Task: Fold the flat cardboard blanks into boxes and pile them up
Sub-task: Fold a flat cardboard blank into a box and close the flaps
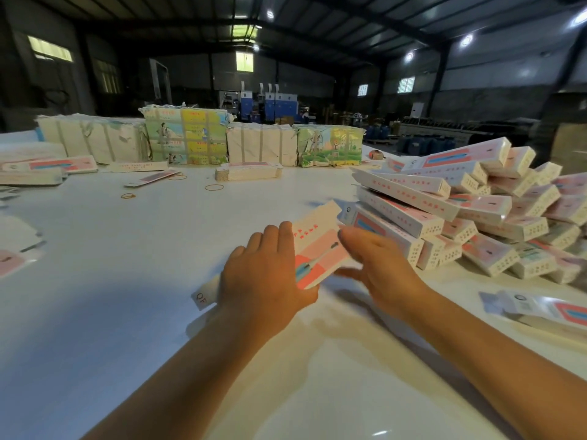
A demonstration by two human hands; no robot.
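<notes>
Left grip (266, 271) holds the near end of the carton (317, 246), its long side pointing far-right at the box pile (460, 217), while the open right grip (378, 258) touches it, nearer the pile.

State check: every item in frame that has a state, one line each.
blank: partly folded, held off the table between both hands
left hand: grips the blank's left side
right hand: blurred, fingers straight, against the blank's right side
box pile: folded boxes, heaped loosely at right
blank stack: flat, unfolded, mid-table
bundles: strapped, unopened, at far edge
rubber bands: loose on table
</notes>
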